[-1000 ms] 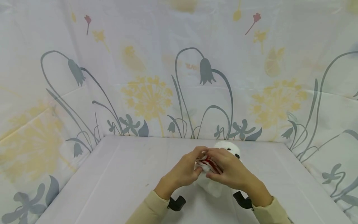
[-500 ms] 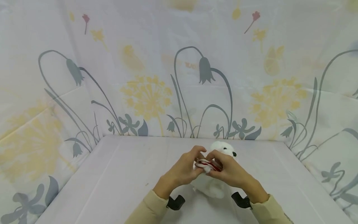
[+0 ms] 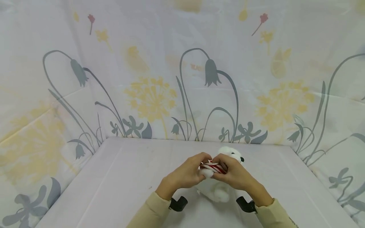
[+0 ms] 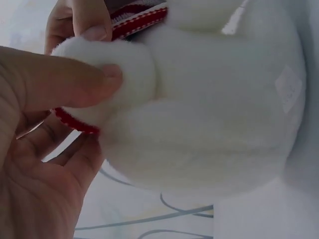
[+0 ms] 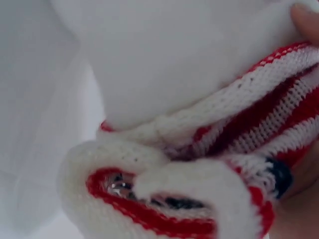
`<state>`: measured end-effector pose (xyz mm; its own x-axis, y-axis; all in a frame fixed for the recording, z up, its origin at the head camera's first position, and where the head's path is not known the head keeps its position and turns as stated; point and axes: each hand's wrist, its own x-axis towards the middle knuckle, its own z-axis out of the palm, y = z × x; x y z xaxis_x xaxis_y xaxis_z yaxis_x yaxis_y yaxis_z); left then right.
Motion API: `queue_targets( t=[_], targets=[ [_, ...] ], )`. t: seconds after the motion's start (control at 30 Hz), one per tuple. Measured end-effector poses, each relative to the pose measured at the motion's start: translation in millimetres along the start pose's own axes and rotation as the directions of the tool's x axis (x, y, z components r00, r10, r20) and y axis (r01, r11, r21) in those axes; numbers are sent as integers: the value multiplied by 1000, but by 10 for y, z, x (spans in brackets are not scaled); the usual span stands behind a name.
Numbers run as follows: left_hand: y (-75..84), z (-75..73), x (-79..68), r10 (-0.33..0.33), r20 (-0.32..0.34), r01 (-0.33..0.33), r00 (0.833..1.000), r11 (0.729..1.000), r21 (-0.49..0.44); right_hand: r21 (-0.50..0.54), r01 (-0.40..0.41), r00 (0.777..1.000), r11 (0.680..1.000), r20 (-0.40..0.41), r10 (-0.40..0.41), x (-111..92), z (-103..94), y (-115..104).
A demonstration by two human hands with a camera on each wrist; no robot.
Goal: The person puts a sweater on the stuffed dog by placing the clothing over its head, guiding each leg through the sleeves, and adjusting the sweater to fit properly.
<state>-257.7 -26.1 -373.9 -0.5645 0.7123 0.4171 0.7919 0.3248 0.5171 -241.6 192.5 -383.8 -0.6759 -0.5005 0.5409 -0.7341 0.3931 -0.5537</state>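
A white plush animal (image 3: pixel 219 193) with black eyes and a black nose sits on the table, its head (image 3: pixel 227 151) behind my hands. Round its body is a red-and-white striped knitted sweater (image 3: pixel 214 167). My left hand (image 3: pixel 185 173) pinches the toy's rounded white limb (image 4: pixel 137 69), thumb on top, with the sweater's red edge (image 4: pixel 79 122) beneath. My right hand (image 3: pixel 234 173) grips the other side of the sweater; only parts of its fingers show in the right wrist view. There, a folded knit opening with a red inner band (image 5: pixel 149 214) lies below the toy's fur.
Both hands work above the pale table (image 3: pixel 128 183). A flower-printed sheet (image 3: pixel 159 63) hangs behind and along both sides of it. Black wrist mounts (image 3: pixel 178 204) stick out inward under each wrist. A small white tag (image 4: pixel 289 88) is on the toy.
My left fingers, raised earlier, have come down closer to the knit. The toy's white limb now shows more plainly between my hands, and its head has shifted slightly.
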Motion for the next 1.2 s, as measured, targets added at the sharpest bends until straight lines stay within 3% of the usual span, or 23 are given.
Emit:
queue_targets(
  t=[0.47,0.77,1.07,1.2],
  targets=[
    [19,69,16,50,-109,-40,993,995,93,19,-12,999,1000,32,11,-5,37,-36],
    [20,105,29,81,-154,-68,985,994,91,-11,23,1000,1000,-1,-23,-1,63,-66],
    [-16,161,34,108,-205,-93,973,992,80,-81,106,994,991,-22,-108,18,93,-42],
    [-39,159,35,138,-239,-135,961,990,30,-45,107,994,993,-26,-108,15,76,-3]
  ],
)
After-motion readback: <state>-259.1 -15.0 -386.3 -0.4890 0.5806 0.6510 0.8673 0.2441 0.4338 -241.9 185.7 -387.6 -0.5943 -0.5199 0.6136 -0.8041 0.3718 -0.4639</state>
